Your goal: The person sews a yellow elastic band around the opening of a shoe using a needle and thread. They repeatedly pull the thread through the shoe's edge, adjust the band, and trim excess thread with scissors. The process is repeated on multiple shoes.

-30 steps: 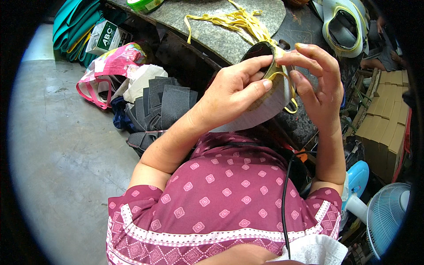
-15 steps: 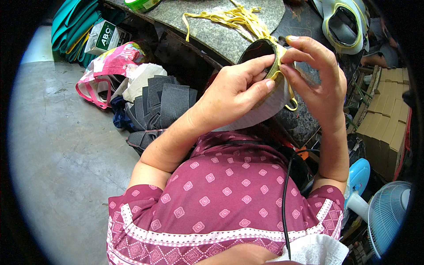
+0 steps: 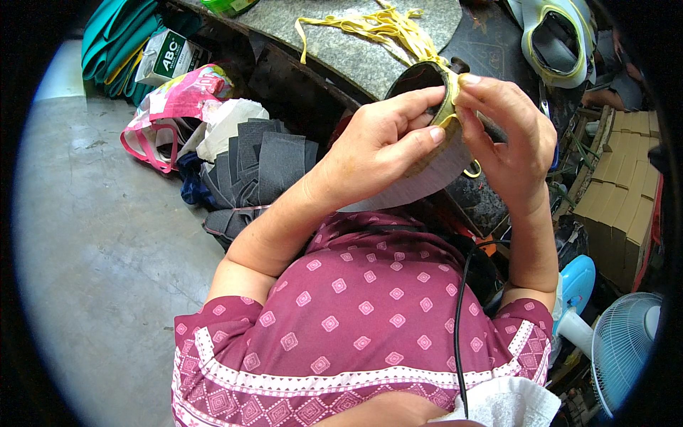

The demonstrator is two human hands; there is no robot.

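In front of my chest, I hold what looks like a grey shoe upper (image 3: pixel 398 193) with a dark, round opening and a yellowish rim. My left hand (image 3: pixel 370 149) is closed on the near side, index finger and thumb pinching the rim. The fingers of my right hand (image 3: pixel 509 128) press together at the rim's right side, on a thin yellow strip (image 3: pixel 447 119) that runs along the edge. A loop of this strip hangs below the right fingers. The strip's tangled pile (image 3: pixel 380 28) lies just beyond, on the grey stone-like tabletop (image 3: pixel 348 60).
Another grey upper with yellow edging (image 3: pixel 526 32) sits at the far right. Left are a pink bag (image 3: pixel 171 107), stacked dark fabric pieces (image 3: pixel 284 167), a white-and-green box (image 3: pixel 158 57) and green folded sheets (image 3: pixel 117 43). Cardboard pieces (image 3: pixel 615 178) and a fan (image 3: pixel 626 349) stand right.
My right hand has dipped slightly, its raised fingers folding down closer to the rim. The left hand and the shoe upper have barely moved.
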